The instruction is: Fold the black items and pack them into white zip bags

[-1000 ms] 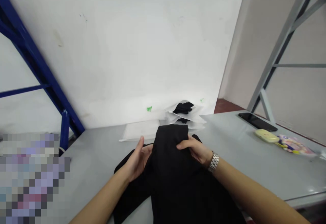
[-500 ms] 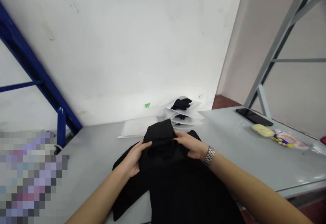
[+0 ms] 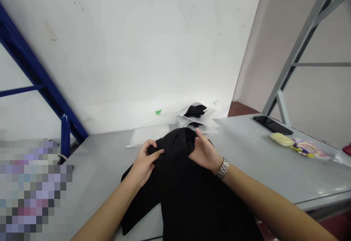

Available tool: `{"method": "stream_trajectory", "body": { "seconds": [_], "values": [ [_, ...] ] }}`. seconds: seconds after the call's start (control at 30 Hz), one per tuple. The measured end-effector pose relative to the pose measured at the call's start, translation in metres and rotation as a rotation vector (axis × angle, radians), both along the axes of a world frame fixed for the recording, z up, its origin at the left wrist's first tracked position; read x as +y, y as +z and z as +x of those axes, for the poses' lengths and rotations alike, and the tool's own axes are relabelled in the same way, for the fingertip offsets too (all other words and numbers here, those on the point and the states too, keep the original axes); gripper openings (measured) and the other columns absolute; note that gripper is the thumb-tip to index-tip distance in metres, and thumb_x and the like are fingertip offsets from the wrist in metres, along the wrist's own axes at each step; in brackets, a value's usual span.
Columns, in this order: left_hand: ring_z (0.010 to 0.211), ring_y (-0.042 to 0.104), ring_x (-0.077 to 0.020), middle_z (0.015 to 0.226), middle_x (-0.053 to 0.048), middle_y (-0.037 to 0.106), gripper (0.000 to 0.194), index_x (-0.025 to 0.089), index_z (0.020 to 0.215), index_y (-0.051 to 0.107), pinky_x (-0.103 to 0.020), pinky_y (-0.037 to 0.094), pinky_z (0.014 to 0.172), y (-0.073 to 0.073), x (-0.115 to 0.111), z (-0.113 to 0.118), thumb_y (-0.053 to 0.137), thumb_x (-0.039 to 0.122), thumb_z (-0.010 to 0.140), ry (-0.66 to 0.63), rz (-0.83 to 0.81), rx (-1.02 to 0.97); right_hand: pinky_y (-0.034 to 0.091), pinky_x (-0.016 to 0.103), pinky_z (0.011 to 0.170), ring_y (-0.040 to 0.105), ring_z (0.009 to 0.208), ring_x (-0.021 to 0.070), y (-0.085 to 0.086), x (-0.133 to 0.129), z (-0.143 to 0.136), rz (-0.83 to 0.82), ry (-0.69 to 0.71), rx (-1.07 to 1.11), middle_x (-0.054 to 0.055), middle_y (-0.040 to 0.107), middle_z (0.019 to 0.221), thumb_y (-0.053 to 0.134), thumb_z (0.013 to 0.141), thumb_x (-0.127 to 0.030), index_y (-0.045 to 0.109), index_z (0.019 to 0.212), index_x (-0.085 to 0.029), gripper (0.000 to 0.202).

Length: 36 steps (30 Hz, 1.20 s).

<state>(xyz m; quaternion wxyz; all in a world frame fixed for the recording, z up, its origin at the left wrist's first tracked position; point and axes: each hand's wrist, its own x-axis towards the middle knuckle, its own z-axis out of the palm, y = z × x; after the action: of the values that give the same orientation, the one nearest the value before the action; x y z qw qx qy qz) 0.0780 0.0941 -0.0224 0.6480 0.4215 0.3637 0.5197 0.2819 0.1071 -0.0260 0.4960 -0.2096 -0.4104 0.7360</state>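
A black long-sleeved garment (image 3: 189,200) lies spread over the table's front, its neck end away from me and one sleeve angled out at the left. My left hand (image 3: 146,160) pinches the left edge of its high collar (image 3: 172,142) between thumb and fingers. At the collar's right side, my right hand (image 3: 205,153) has its thumb raised and spread. The other fingers of that hand reach into the collar opening and are partly hidden by the cloth. A metal-banded watch (image 3: 223,168) is on my right wrist.
Behind the collar lie a flat frosted zip bag (image 3: 148,135) and stacked frosted bags (image 3: 211,116) with black cloth inside. A phone (image 3: 272,124), a yellow case (image 3: 281,139) and a colourful packet (image 3: 309,149) rest on the grey table (image 3: 260,160) at right. A white wall (image 3: 153,51) rises behind.
The collar, folded up between both hands before, is now opened out and lower. My right hand has loosened its pinch, thumb lifting and fingers going inside; my left has shifted slightly upward.
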Motion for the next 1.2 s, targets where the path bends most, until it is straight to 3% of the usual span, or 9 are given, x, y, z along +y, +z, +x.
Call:
{"method": "stream_trajectory", "body": {
  "seconds": [0.07,0.13,0.27,0.37,0.53,0.63,0.93,1.1,1.2],
  "values": [
    [0.055,0.054,-0.0086,0.069,0.007,0.055,0.032,0.024,0.079,0.041,-0.017,0.042,0.05,-0.006,-0.002,0.005,0.071,0.027,0.071,0.144,0.181,0.146,0.046,0.038,0.088,0.058,0.106,0.023,-0.001,-0.006,-0.008,0.039,0.1,0.069,0.007,0.065,0.114,0.06,0.074,-0.056,0.063,0.109,-0.023,0.049],
    [0.063,0.057,-0.0108,0.075,0.006,0.055,0.027,0.025,0.083,0.042,-0.019,0.045,0.056,-0.01,0.0,0.008,0.066,0.034,0.076,0.253,0.332,0.422,0.045,0.039,0.089,0.059,0.105,0.0228,-0.004,-0.012,-0.017,0.04,0.111,0.061,0.006,0.064,0.115,0.072,0.069,-0.04,0.061,0.109,-0.023,0.045],
    [0.093,0.06,-0.0167,0.099,-0.001,0.062,0.029,0.026,0.115,0.042,-0.027,0.047,0.077,-0.008,0.025,-0.013,0.046,0.037,0.089,0.269,0.525,1.049,0.05,0.035,0.08,0.064,0.093,0.0208,-0.01,-0.011,-0.019,-0.142,-0.156,-0.037,0.004,0.068,0.104,0.073,0.068,-0.023,0.063,0.101,-0.022,0.034],
    [0.109,0.054,-0.0241,0.108,-0.006,0.063,0.031,0.023,0.113,0.054,-0.035,0.041,0.091,-0.006,0.053,-0.048,0.057,0.027,0.082,0.255,0.509,1.263,0.053,0.03,0.069,0.065,0.085,0.019,-0.014,0.0,-0.008,-0.283,-0.336,-0.093,0.002,0.07,0.095,0.073,0.068,-0.025,0.064,0.09,-0.022,0.023],
    [0.104,0.057,-0.0228,0.109,-0.007,0.062,0.018,0.017,0.099,0.062,-0.042,0.043,0.092,-0.02,0.079,-0.087,0.059,0.027,0.085,0.143,0.391,1.542,0.053,0.025,0.057,0.064,0.07,0.0157,-0.018,0.01,-0.001,-0.327,-0.345,-0.146,0.001,0.069,0.079,0.071,0.069,-0.03,0.065,0.078,-0.02,0.015],
    [0.1,0.058,-0.0206,0.115,-0.008,0.058,0.027,0.016,0.11,0.057,-0.043,0.048,0.086,-0.019,0.089,-0.083,0.054,0.032,0.089,0.029,0.3,1.662,0.052,0.024,0.055,0.063,0.064,0.0143,-0.019,0.006,-0.007,-0.346,-0.313,-0.203,0.001,0.069,0.073,0.072,0.069,-0.03,0.066,0.076,-0.018,0.015],
    [0.099,0.059,-0.0216,0.116,-0.008,0.057,0.032,0.017,0.116,0.054,-0.041,0.05,0.082,0.027,0.135,-0.042,0.056,0.031,0.088,-0.303,0.014,1.854,0.054,0.026,0.067,0.067,0.072,0.0157,-0.022,0.0,-0.009,-0.304,-0.199,-0.262,0.002,0.071,0.081,0.072,0.071,-0.031,0.067,0.085,-0.017,0.02],
    [0.095,0.06,-0.0202,0.114,-0.007,0.058,0.03,0.016,0.114,0.055,-0.04,0.052,0.079,0.021,0.121,-0.036,0.055,0.032,0.088,-0.431,0.055,1.71,0.053,0.025,0.07,0.066,0.074,0.0133,-0.023,-0.005,-0.012,-0.214,-0.111,-0.21,-0.002,0.07,0.082,0.075,0.07,-0.029,0.066,0.083,-0.021,0.018],
    [0.095,0.06,-0.0201,0.115,-0.008,0.058,0.031,0.016,0.115,0.054,-0.04,0.052,0.079,0.005,0.118,-0.037,0.055,0.031,0.088,-0.328,0.098,1.562,0.052,0.025,0.07,0.065,0.071,0.0124,-0.025,-0.009,-0.014,-0.185,-0.089,-0.254,-0.003,0.069,0.075,0.075,0.07,-0.031,0.066,0.078,-0.021,0.015]
  ]
}}
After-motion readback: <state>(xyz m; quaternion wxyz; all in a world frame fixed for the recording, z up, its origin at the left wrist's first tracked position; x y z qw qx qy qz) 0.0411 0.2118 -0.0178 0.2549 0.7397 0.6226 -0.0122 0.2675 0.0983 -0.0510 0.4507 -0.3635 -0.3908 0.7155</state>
